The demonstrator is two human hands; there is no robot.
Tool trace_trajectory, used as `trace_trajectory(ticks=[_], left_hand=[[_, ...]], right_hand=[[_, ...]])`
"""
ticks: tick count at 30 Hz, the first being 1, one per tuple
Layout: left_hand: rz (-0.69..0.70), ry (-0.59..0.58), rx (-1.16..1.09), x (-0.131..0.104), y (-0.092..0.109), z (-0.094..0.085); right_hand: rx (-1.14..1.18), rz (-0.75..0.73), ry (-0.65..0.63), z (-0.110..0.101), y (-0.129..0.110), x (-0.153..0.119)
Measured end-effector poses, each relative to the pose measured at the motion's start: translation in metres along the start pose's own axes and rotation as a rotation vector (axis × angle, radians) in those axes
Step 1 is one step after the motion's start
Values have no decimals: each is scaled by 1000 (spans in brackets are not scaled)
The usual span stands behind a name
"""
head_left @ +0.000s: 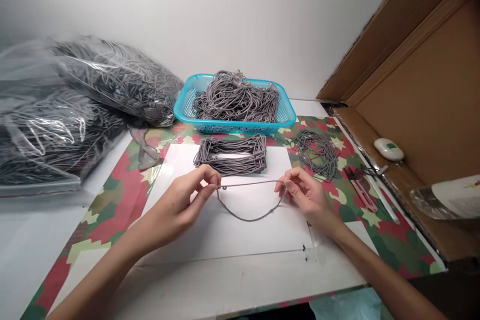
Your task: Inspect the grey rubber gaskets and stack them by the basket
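Note:
A thin grey cord loop (249,220) hangs between my two hands above a white sheet (240,245). My left hand (191,195) pinches its left end, beside a small knot or ring in the cord. At the other end, the fingers of my right hand (302,192) are closed on the loop. Its upper strand is stretched nearly straight, while the lower strand sags in a curve. Just beyond my hands lies a stack of similar grey cord loops (232,165), laid in a rectangle.
Behind the stack stands a blue plastic basket (236,125) heaped with grey cords. Clear bags of cord (120,80) fill the left. A loose cord pile (317,155), pink-handled snips (363,192) and a white computer mouse (389,150) are on the right, by a cardboard wall (420,75).

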State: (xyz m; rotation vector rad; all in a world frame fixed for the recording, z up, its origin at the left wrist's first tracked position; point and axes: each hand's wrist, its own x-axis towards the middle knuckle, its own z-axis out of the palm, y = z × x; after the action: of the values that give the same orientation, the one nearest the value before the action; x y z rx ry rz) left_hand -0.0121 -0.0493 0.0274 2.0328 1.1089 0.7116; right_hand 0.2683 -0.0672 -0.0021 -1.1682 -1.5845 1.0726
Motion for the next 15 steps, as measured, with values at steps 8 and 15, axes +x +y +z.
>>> trace_trajectory(ticks=[8,15], left_hand=[[-156,165,-418,10,-4,3],[-292,419,-611,36,11,-4]], right_hand=[[506,250,83,0,-6,13],[529,214,81,10,-39,45]])
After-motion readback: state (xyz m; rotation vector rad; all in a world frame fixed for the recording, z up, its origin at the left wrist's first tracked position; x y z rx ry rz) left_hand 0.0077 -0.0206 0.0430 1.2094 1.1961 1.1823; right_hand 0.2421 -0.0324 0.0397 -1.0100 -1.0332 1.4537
